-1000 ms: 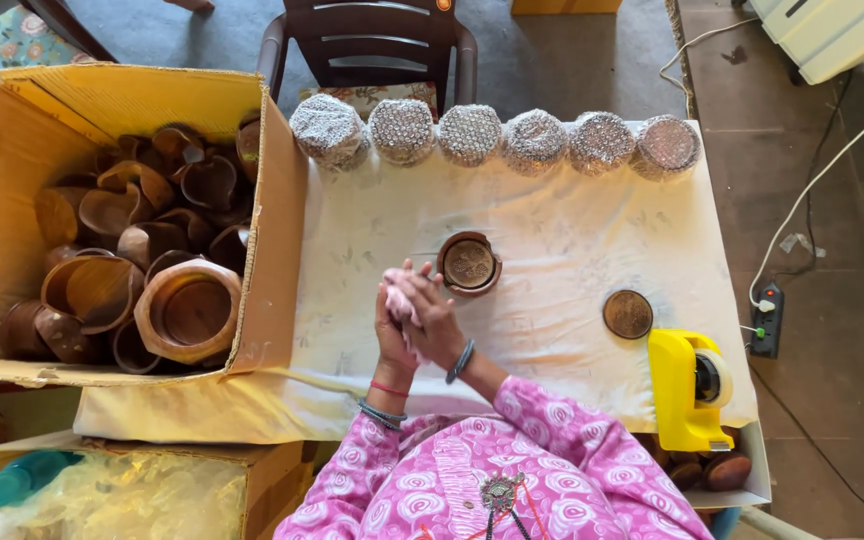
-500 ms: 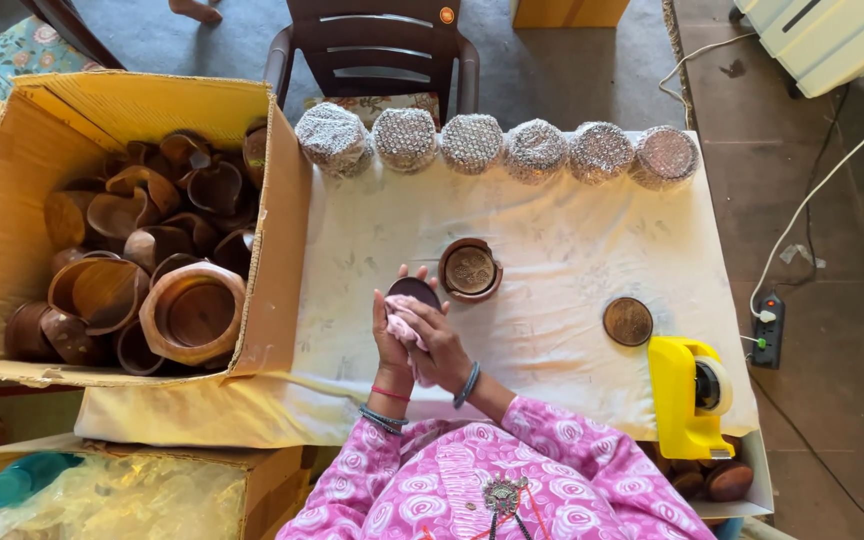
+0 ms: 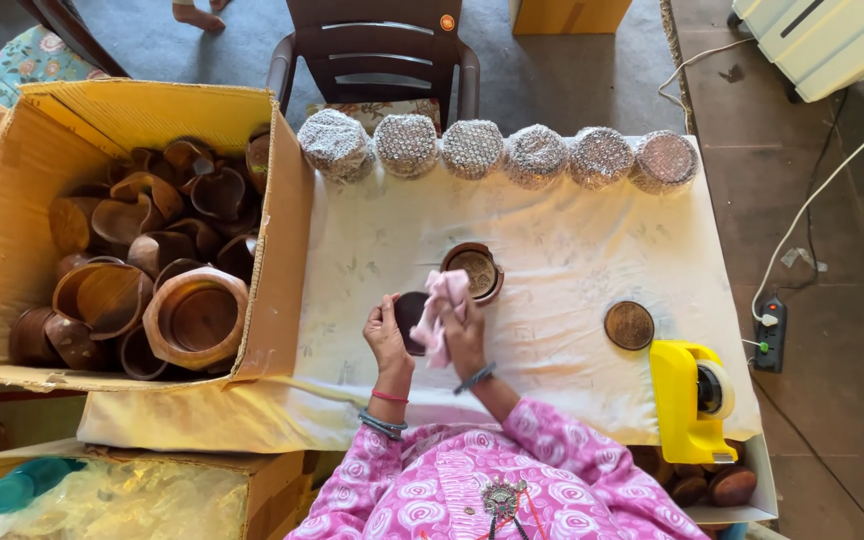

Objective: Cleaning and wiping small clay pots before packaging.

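Small dark wooden bowl (image 3: 410, 318) sits just left of the open round wooden box (image 3: 474, 271) on the cloth-covered worktop (image 3: 572, 250). The left hand (image 3: 386, 335) closes its grip around the bowl, steadying it; the right hand (image 3: 464, 335) pinches a pink cloth (image 3: 439, 312) against it.

Cardboard box (image 3: 282, 250) walls off left; wrapped bundles (image 3: 502, 152) line far edge; tape dispenser (image 3: 690, 400) blocks right.
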